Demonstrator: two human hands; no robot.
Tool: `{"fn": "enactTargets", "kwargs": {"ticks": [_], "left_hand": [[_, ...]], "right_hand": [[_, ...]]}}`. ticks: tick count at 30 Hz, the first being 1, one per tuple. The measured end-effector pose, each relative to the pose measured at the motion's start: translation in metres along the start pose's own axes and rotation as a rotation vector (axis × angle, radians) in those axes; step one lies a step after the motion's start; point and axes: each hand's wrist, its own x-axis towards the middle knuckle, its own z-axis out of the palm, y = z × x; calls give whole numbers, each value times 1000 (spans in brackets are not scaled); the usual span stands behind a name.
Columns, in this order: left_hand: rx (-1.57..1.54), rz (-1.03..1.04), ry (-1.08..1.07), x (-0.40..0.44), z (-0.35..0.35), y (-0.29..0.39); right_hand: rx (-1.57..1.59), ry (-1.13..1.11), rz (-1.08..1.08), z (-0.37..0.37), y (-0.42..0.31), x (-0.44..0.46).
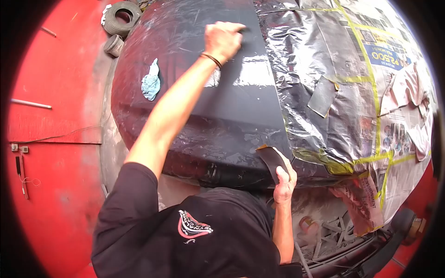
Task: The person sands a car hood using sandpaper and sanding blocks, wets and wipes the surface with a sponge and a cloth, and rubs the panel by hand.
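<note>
Sheet pinched at the hood's near edge

The right fingers (282,171) pinch a dark sheet (272,161) against the thumb. Well ahead, the left fingers (232,28) are over the grey hood (245,109), mostly curled, one pointing right; contact is unclear. The left forearm (174,109) hides part of the hood. Left of it lies a blue cloth (151,84). Beyond the right fingers, another sheet (322,97) lies on plastic (301,60), with taped newspaper (394,39) and a pale cloth (404,88) farther right.
</note>
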Motion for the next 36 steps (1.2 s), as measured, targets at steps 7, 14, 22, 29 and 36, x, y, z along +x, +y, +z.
{"fn": "enactTargets", "kwargs": {"ticks": [7, 14, 22, 29, 36], "left_hand": [[104, -203, -92, -8, 30, -58], [-273, 130, 80, -143, -58, 66], [-321, 141, -36, -202, -100, 87], [-372, 98, -1, -203, -101, 65], [-66, -84, 238, -37, 4, -69]], "right_hand": [[-15, 37, 23, -1, 3, -1], [-43, 59, 17, 0, 5, -1], [52, 140, 48, 3, 8, -3], [41, 278, 45, 6, 10, -4], [28, 341, 77, 3, 14, -8]]}}
